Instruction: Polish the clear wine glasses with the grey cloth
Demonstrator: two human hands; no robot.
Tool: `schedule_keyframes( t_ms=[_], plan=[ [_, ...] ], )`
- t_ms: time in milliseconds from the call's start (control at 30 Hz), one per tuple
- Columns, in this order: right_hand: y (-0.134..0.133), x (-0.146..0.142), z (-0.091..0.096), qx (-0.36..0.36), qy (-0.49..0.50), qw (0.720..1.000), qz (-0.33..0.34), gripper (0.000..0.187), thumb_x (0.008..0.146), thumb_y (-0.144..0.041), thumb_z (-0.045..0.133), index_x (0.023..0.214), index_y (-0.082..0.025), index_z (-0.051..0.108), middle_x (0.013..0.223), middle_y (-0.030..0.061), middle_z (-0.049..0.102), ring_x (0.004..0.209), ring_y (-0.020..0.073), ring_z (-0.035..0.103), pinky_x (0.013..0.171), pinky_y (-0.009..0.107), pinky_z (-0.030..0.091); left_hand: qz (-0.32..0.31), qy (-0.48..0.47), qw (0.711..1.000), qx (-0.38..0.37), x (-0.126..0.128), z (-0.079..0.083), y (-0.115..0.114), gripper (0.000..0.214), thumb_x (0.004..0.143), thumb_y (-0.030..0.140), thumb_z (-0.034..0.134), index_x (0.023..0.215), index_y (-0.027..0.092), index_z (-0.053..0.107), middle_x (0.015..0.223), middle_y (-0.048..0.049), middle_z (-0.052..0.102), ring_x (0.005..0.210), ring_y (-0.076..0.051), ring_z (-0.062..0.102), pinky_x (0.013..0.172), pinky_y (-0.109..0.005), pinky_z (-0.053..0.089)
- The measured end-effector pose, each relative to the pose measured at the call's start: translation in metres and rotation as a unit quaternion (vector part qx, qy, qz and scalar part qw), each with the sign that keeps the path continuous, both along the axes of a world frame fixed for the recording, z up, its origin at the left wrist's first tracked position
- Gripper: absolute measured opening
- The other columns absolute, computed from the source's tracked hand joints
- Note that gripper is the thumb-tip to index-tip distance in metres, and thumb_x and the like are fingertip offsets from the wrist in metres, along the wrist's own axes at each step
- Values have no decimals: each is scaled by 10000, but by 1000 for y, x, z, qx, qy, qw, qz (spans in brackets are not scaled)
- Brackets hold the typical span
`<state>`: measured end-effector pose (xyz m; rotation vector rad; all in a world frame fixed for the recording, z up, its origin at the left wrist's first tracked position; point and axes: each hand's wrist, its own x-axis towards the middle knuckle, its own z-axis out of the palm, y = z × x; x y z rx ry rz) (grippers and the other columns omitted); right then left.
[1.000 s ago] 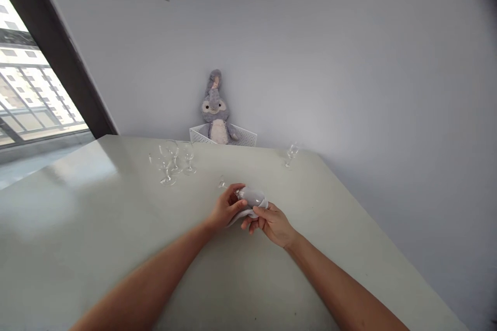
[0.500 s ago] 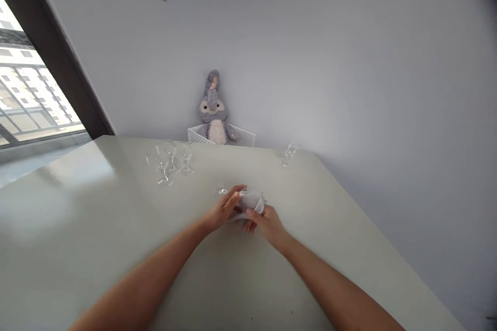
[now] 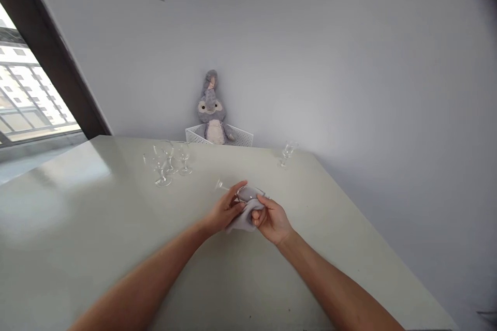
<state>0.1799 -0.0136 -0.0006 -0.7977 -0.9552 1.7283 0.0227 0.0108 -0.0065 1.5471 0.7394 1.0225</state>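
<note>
A clear stemmed glass [image 3: 244,191] lies tilted on its side above the pale table [image 3: 97,227], foot pointing left. My left hand [image 3: 225,210] is closed round its stem end. My right hand [image 3: 272,220] is closed on a grey cloth [image 3: 243,219] bunched against the bowl of the glass. Both hands meet over the middle of the table.
Three clear stemmed glasses [image 3: 165,161] stand upright at the back left of the table. One more glass [image 3: 286,153] stands at the back right. A grey plush rabbit [image 3: 210,108] sits in a white perforated basket [image 3: 240,137] against the wall. A window is at the far left.
The cloth has slid from over the bowl to beneath the glass. My right hand has turned and gripped tighter. The view has shifted slightly.
</note>
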Motion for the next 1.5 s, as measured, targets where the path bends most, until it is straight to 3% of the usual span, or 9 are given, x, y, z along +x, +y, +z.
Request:
schedule_keyframes(
  t_ms=[167,233,400,567,833,1100,1200,1333,1500],
  plan=[
    [-5,-4,-3,131,-153,979,14,256,826,-391,476,874,-172,599,578,16,614,490,139,565,482,259,460,17,-26,999,-16,-1,4,2,485,788,399,529,1215,182,451,835,-39,574,751,-143,536,700,-266,454],
    [-8,-4,-7,277,-351,894,7,212,833,-320,460,861,-173,610,665,47,642,610,172,598,568,293,474,22,-43,998,-46,-3,3,6,445,786,437,512,1146,176,504,792,-27,572,724,-141,542,672,-270,471],
    [3,11,-4,491,-657,572,13,271,785,-98,424,985,-149,599,906,99,656,745,205,606,636,299,452,66,-45,994,-79,-1,1,9,406,760,507,507,928,147,592,679,-12,561,583,-114,527,545,-244,468],
    [14,25,4,502,-724,471,-43,427,796,-76,385,1198,-165,498,1104,109,607,740,189,615,655,303,460,90,-87,979,-161,0,1,10,441,754,500,527,1020,149,525,756,-45,609,613,-128,589,674,-336,506],
    [4,27,16,483,-635,583,-155,497,878,-252,330,1367,-199,252,1372,72,376,1134,181,481,719,251,488,219,-80,965,-120,-14,-6,28,469,727,496,557,1071,189,470,877,-59,614,679,-145,617,676,-324,501],
    [-5,12,15,547,-659,516,4,640,830,-407,476,1383,-225,209,1447,144,174,1120,248,483,729,324,483,110,71,991,42,1,-3,3,365,856,445,356,962,180,585,866,-44,623,789,-170,549,707,-280,433],
    [-1,13,8,520,-599,609,-16,675,806,-435,508,1377,-239,205,1434,124,228,1201,241,399,777,336,479,111,20,992,47,6,0,-3,373,873,432,324,995,179,569,877,-41,612,793,-161,534,721,-267,423],
    [1,8,2,401,-410,815,-80,628,773,-386,565,1325,-251,297,1305,86,430,1166,229,424,899,388,420,138,-43,989,41,8,1,-5,353,849,442,393,1039,189,549,924,-47,605,753,-148,540,711,-266,435],
    [-3,-5,1,171,-110,978,-38,501,741,-391,611,1190,-241,446,1080,68,580,844,197,583,568,286,509,135,-29,986,92,6,0,-10,312,823,388,469,1065,224,577,1094,-74,582,918,-196,544,823,-332,418]
  ],
)
